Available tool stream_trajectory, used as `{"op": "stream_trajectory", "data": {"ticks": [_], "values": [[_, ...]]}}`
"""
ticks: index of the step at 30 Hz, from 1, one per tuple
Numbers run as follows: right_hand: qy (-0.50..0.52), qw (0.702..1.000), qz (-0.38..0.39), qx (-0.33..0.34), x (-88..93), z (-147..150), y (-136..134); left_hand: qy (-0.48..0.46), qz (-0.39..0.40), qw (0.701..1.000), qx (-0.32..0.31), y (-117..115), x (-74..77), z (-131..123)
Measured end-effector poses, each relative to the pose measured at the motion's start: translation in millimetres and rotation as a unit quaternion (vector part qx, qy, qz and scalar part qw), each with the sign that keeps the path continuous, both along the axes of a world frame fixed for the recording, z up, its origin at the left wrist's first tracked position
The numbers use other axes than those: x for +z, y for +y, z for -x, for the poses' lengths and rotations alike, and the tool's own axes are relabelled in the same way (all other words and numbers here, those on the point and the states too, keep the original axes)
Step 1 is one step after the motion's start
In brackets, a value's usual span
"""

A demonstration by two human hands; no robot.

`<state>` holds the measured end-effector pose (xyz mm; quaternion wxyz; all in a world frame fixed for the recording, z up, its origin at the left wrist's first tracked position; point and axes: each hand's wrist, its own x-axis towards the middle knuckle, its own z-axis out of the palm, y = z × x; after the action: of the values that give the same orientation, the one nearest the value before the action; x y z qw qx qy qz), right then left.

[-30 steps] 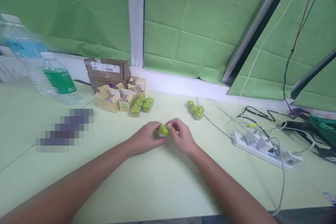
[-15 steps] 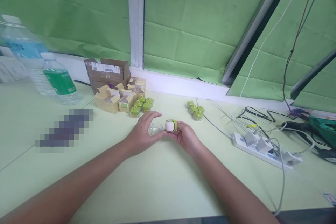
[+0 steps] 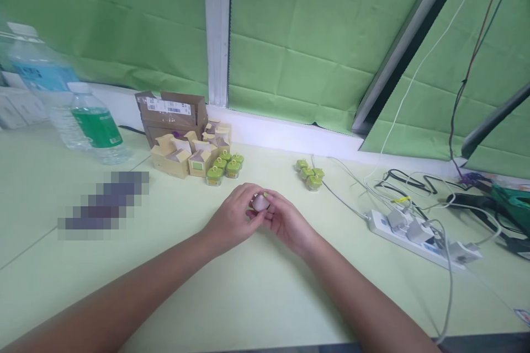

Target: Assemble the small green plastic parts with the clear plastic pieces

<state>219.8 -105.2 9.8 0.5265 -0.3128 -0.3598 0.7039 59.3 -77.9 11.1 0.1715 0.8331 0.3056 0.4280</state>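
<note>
My left hand (image 3: 234, 219) and my right hand (image 3: 290, 224) meet at the middle of the table. Between their fingertips is a small rounded white piece (image 3: 260, 202). A bit of the green lid (image 3: 265, 194) shows at its upper right, in my right fingers. The fingers of my left hand are curled around the white piece from the left. Fingers cover most of both parts. The clear cup is hidden behind my left hand. Just beyond stand several small clear jars with green lids (image 3: 224, 166). Another group of green-lidded jars (image 3: 311, 174) lies farther right.
Opened small cartons (image 3: 170, 157) and a brown cardboard box (image 3: 171, 116) stand at the back. Two water bottles (image 3: 98, 131) are at left, near a blurred-out patch. A white power strip (image 3: 414, 240) with plugs and loose cables lies at right. Green blinds hang behind.
My left hand has closed in from open onto the white piece. The white piece and lid have tilted and shifted slightly left. The clear cup has become hidden.
</note>
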Motion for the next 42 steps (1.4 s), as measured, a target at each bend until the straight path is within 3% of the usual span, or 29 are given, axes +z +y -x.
{"op": "stream_trajectory", "data": {"ticks": [20, 26, 32, 42], "values": [[0.031, 0.999, -0.013, -0.040, 5.6, 10.9, -6.7, -0.057, 0.026, 0.998, 0.008, -2.7, 4.0, -5.5], [-0.012, 1.000, -0.022, -0.018, 6.6, -1.2, -3.5, -0.118, 0.126, 0.985, -0.024, 0.6, 2.6, -2.5], [-0.037, 0.999, -0.023, 0.002, 8.7, -5.3, -4.7, -0.155, 0.312, 0.936, -0.059, 5.4, -5.5, -1.7], [-0.054, 0.997, -0.059, -0.017, 13.3, -1.2, -9.2, -0.146, 0.300, 0.937, -0.106, 2.0, -0.3, 0.6]]}}
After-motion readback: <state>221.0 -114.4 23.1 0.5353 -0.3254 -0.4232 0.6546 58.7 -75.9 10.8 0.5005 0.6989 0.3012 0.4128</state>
